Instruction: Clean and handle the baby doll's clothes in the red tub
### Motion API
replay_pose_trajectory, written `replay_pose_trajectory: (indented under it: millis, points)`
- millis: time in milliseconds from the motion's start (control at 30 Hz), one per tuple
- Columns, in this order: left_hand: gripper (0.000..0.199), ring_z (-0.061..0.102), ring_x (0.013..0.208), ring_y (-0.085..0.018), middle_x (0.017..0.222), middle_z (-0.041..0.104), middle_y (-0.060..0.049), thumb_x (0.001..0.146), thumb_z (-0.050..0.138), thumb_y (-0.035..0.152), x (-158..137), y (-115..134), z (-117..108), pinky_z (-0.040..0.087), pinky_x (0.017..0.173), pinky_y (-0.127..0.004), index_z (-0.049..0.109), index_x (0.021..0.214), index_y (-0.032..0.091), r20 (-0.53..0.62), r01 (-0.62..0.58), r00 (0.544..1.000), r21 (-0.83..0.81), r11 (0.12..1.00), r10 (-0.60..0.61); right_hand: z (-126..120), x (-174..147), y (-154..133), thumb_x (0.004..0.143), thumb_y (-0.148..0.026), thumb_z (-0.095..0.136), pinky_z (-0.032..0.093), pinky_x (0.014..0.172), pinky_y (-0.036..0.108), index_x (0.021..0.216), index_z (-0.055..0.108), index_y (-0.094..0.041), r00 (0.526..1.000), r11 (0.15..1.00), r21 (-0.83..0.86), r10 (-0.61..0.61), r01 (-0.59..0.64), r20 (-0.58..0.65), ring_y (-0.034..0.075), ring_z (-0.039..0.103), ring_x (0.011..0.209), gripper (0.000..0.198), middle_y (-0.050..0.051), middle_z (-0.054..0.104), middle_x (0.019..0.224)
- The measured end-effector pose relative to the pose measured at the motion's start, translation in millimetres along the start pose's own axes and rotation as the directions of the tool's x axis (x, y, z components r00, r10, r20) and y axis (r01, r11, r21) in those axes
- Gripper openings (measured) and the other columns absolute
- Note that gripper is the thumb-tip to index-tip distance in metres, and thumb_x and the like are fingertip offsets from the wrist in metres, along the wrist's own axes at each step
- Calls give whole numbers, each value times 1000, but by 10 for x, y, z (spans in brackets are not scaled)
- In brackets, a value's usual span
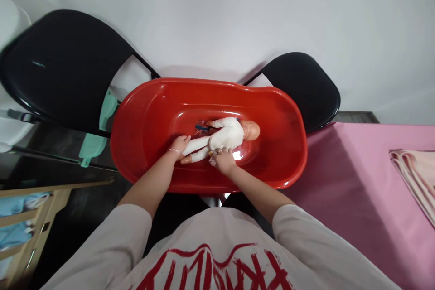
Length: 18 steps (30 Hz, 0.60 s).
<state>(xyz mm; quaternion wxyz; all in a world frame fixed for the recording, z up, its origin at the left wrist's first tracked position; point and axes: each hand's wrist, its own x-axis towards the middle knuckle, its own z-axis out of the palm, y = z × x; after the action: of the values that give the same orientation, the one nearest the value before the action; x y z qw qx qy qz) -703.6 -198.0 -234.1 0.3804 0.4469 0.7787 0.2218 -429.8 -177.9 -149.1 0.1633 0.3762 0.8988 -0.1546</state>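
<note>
While both hands work inside the tub, the scene reads as follows, nearest first.

Torso: white shirt (217, 253) with red lettering fills the lower edge; both sleeves end above the elbows.

Left hand: left hand (179, 145) lies on the doll's legs, fingers curled over them; whether it truly clasps them or only rests there cannot be told; a thin bracelet sits at the wrist.

Right hand: right hand (222, 161) is at the doll's near side, fingers bent against the torso; a firm grip is not visible.

Doll: baby doll (224, 136) lies lengthwise on the tub floor, head to the right, legs to the left, white body, bare head.

Tub: red baby bathtub (146, 122) rests across two black chairs (64, 68); no water can be made out.

Progress (judged): the doll is already placed in the tub; handling of it is under way; lifting it out is not yet done.

Right side: pink bed surface (356, 181); folded pink cloth (414, 176) lies on it, well apart from the tub.

Left side: wooden cot rail (37, 208); mint-green plastic piece (98, 136) beneath the chair.

Far: plain white wall (238, 13).
</note>
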Motion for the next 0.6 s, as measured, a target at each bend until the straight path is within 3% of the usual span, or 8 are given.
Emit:
replay_pose_trajectory:
  millis: [100, 200, 333, 433, 500, 600]
  points:
    - [45, 63, 86, -23, 100, 73, -15, 100, 43, 53, -27, 114, -93, 42, 80, -31, 70, 91, 17, -39, -57, 997, 140, 988, 63, -41, -72, 108, 98, -46, 58, 31, 106, 57, 140, 64, -31, 998, 998, 49, 48, -47, -27, 37, 50, 124, 45, 14, 54, 141]
    - [44, 64, 87, -23, 98, 73, -15, 100, 42, 49, -95, 249, -136, 43, 82, -32, 70, 88, 18, -37, -143, 987, 262, 954, 158, 31, -34, 48, 94, -33, 59, 37, 104, 56, 146, 57, -30, 991, 977, 168, 134, -134, 10, 35, 56, 121, 53, 15, 52, 144]
    - [38, 68, 83, -23, 95, 75, -10, 99, 45, 47, -200, 302, 37, 46, 74, -31, 72, 94, 20, 278, -198, 950, 185, 963, 142, 154, 206, -187, 92, -28, 59, 50, 95, 47, 158, 41, -20, 975, 915, 352, 145, -196, 166, 34, 65, 114, 69, 22, 55, 141]
    - [24, 70, 99, -25, 107, 76, -11, 93, 55, 36, -237, 236, 234, 50, 86, -32, 71, 99, 20, 416, -236, 900, 207, 950, 132, 133, 397, -318, 85, -24, 70, 51, 96, 42, 144, 58, -13, 978, 901, 413, 49, -131, 203, 34, 65, 115, 62, 21, 67, 124]
    - [18, 70, 107, -24, 112, 76, -10, 87, 59, 27, -260, 197, 317, 50, 94, -31, 69, 101, 20, 477, -258, 869, 205, 944, 133, 68, 447, -333, 76, -15, 75, 53, 93, 40, 130, 69, -13, 972, 886, 456, -23, -88, 233, 32, 68, 104, 55, 16, 72, 108]
    - [15, 73, 96, -25, 98, 77, -7, 80, 65, 27, -317, 193, 345, 54, 88, -31, 66, 95, 23, 563, -271, 821, 232, 934, 98, -44, 341, -232, 67, -7, 75, 55, 84, 33, 117, 77, -16, 953, 840, 543, -145, -24, 267, 25, 70, 85, 51, 5, 73, 84]
